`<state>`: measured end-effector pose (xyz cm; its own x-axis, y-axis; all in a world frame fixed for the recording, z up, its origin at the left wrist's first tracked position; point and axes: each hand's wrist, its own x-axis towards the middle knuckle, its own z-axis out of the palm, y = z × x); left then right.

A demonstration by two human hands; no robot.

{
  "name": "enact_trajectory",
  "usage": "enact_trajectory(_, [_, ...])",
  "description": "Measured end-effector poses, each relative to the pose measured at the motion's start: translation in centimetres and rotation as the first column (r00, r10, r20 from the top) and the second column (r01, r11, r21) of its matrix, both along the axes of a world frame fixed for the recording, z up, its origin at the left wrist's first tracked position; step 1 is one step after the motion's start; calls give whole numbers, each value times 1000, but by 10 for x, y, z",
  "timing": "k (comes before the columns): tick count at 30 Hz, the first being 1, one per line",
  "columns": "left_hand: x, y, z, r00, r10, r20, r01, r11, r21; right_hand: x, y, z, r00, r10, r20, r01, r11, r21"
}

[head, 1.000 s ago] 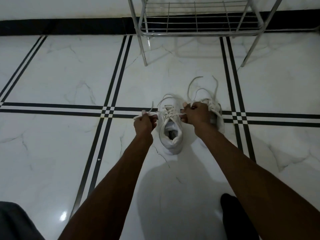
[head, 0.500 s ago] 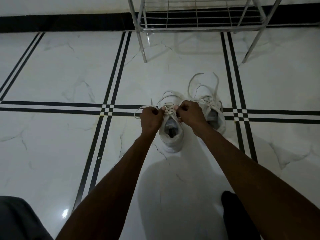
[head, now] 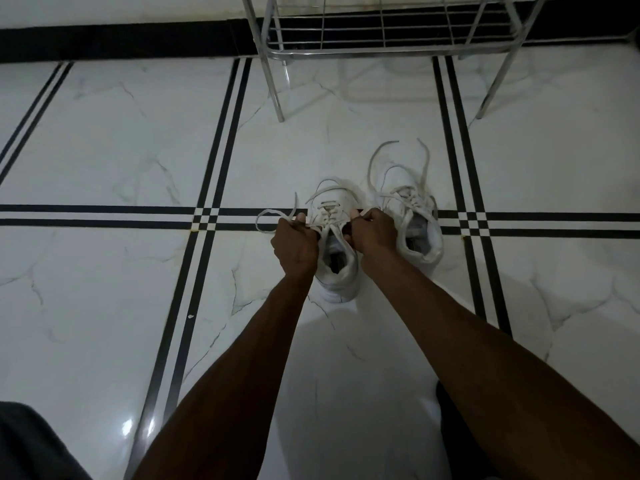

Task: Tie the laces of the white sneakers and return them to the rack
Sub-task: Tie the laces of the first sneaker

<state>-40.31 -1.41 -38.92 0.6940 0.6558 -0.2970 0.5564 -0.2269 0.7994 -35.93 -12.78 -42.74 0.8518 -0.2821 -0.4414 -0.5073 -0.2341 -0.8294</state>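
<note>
Gripping now: both hands are closed on the laces of the near white sneaker, one at each side of its tongue.
Left hand: fisted shut on the left lace, whose loop and loose end stick out to the left of the fist, over the black floor stripe.
Near sneaker: directly between the two fists, heel toward the person, toe pointing away, standing on the white marble floor.
Right hand: curled closed on the right lace, pinched just right of the eyelets; which fingers hold it cannot be told.
Second sneaker: just right of the right fist, touching or nearly touching the near one, its laces untied and spread out beyond the toe.
Rack: metal wire shelf well beyond both fists, standing against the wall, its lowest tier bare where seen.
</note>
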Motion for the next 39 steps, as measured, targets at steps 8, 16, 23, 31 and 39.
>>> enact_trajectory(8, [1,24,-11,994,-106,38,112,977,-180,-3,-5,19,999,43,4,-43,998,48])
enact_trajectory(16, [-9,46,-9,952,-291,98,250,920,301,-5,-28,48,862,459,215,-321,824,-467])
enact_trajectory(23, [2,48,-5,761,-617,-199,629,628,459,-1,-36,48,646,763,-7,-605,507,-614])
enact_trajectory(31, [-2,71,22,723,-675,148,685,728,-24,9,-36,84,881,455,132,-470,875,115])
enact_trajectory(39, [23,46,36,815,-456,357,567,755,-328,19,-10,92,941,325,89,-329,830,449])
